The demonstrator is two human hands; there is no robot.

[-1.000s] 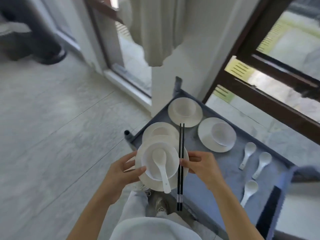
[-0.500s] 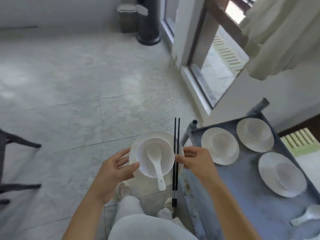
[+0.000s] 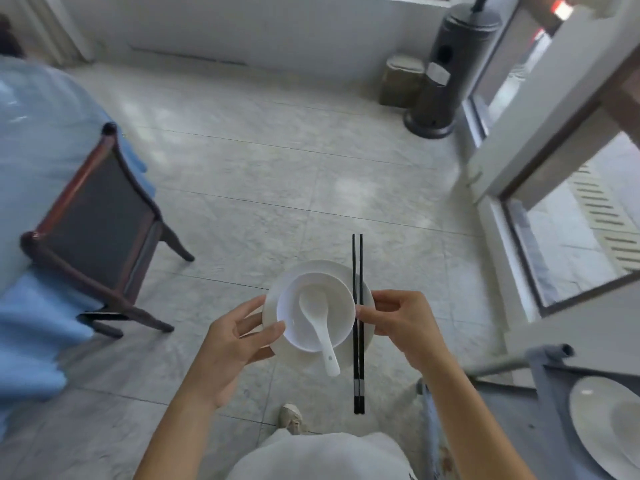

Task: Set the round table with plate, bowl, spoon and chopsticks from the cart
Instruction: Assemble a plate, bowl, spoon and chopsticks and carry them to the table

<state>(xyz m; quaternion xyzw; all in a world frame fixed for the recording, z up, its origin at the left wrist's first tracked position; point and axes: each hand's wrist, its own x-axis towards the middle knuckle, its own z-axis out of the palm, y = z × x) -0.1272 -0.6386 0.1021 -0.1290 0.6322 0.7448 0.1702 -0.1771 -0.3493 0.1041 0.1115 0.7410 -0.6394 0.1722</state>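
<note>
White plate (image 3: 366,289) is being carried in mid-air over the tile floor (image 3: 277,174), in front of the person's body. Bowl (image 3: 304,296) is sitting on it w/ a white spoon (image 3: 320,327) lying inside, handle sticking out over the near rim. Black chopsticks (image 3: 357,358) are lying side by side across the plate's right part, just beside the bowl, both ends overhanging.

Left hand (image 3: 235,337) is gripping the plate's left edge, thumb on top touching the bowl's side, fingers under. Right hand (image 3: 405,323) is holding the right edge, thumb pinning the chopsticks down.

Cart (image 3: 540,368) is showing at lower right w/ another plate (image 3: 595,420) on it. Dark wood chair (image 3: 100,216) is standing at left, pushed against a table w/ blue cloth (image 3: 38,140). Dark patio heater (image 3: 446,71) is standing far right by the glass door (image 3: 571,244).
</note>
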